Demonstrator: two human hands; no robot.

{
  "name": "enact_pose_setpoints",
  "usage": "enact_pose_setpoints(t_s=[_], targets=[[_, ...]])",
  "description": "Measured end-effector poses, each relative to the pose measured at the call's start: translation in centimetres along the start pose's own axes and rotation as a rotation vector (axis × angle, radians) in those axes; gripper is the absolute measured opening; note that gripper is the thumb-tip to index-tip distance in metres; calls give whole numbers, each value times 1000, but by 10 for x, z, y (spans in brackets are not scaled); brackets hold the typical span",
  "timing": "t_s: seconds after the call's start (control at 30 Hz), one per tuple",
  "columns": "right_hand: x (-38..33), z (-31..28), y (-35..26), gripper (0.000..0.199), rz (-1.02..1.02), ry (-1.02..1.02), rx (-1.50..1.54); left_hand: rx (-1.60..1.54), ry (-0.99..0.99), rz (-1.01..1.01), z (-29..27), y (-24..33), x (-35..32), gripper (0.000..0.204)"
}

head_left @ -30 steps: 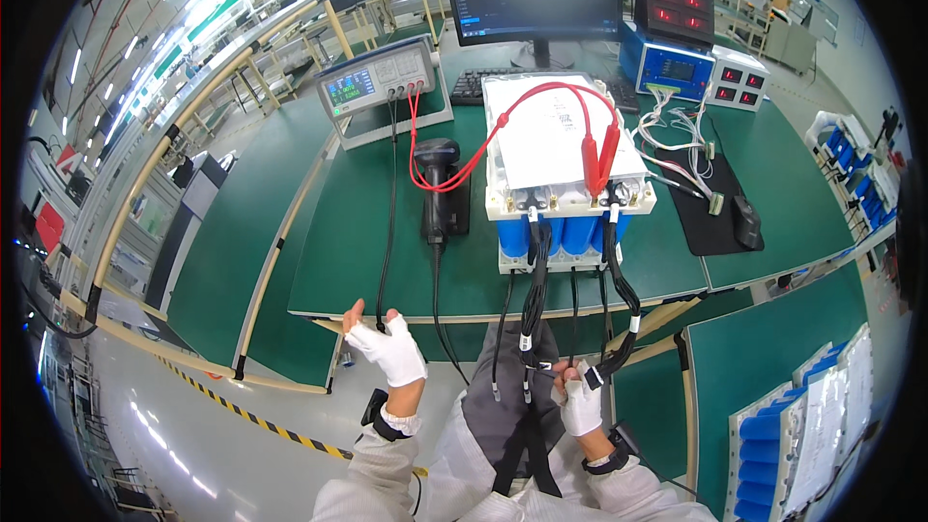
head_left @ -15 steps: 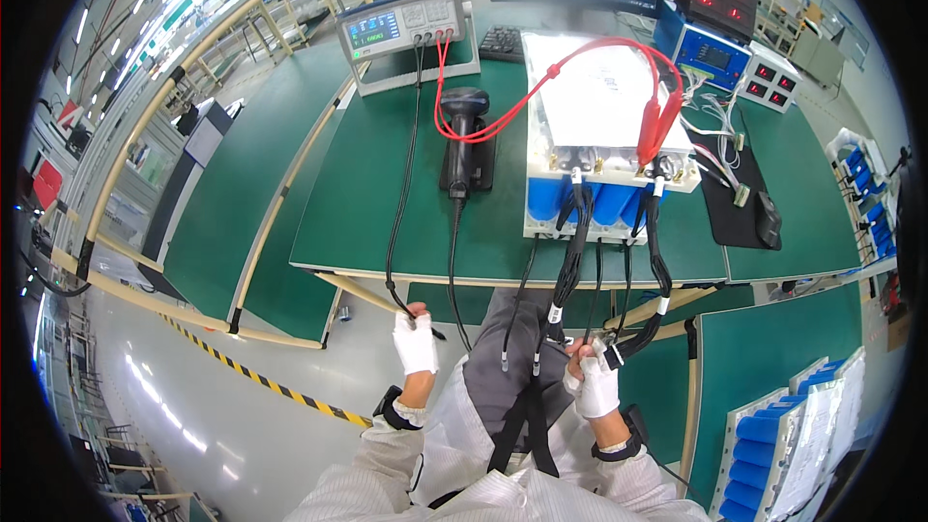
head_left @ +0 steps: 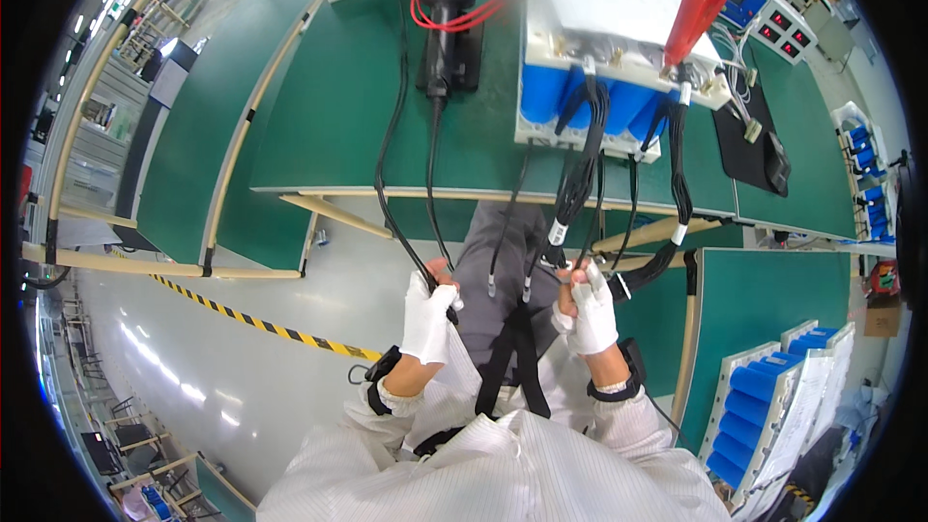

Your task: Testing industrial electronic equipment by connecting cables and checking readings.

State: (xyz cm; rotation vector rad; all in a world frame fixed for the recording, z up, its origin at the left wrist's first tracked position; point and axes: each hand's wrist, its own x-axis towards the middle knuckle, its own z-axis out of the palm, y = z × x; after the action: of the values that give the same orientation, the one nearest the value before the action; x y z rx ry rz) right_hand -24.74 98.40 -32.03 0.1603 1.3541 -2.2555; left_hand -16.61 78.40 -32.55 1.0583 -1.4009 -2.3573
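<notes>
Left hand (head_left: 423,321) pinched the black cable (head_left: 379,179), its length dropped over the bench (head_left: 319,126) front edge, slanting rightward, right hand (head_left: 591,317) curled beside wire bundle (head_left: 681,166), grip unclear

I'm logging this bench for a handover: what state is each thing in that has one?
Left hand: closed on the black lead.
Right hand: fingers bent, grip unclear.
Battery pack: on the green bench, cables hanging from its front.
Red clip: at the pack's front edge, clamping unclear.
Scanner: set down on the bench.
White display box: on, red digits lit.
Mouse: resting on the black pad.
</notes>
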Motion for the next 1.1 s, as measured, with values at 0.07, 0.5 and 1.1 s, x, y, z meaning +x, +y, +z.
enact_pose_setpoints(t_s=[0.07,0.5,1.1], targets=[[0,-15,8,15,46,-135,212,-81,-102,41,10,10,-10,45],[-9,-15,-7,19,253,-222,114,-122,-324,-140,45,12,-30,38],[-27,0,15,19,154,-186,-170,-143,-318,-57,27,-1,-16,34]])
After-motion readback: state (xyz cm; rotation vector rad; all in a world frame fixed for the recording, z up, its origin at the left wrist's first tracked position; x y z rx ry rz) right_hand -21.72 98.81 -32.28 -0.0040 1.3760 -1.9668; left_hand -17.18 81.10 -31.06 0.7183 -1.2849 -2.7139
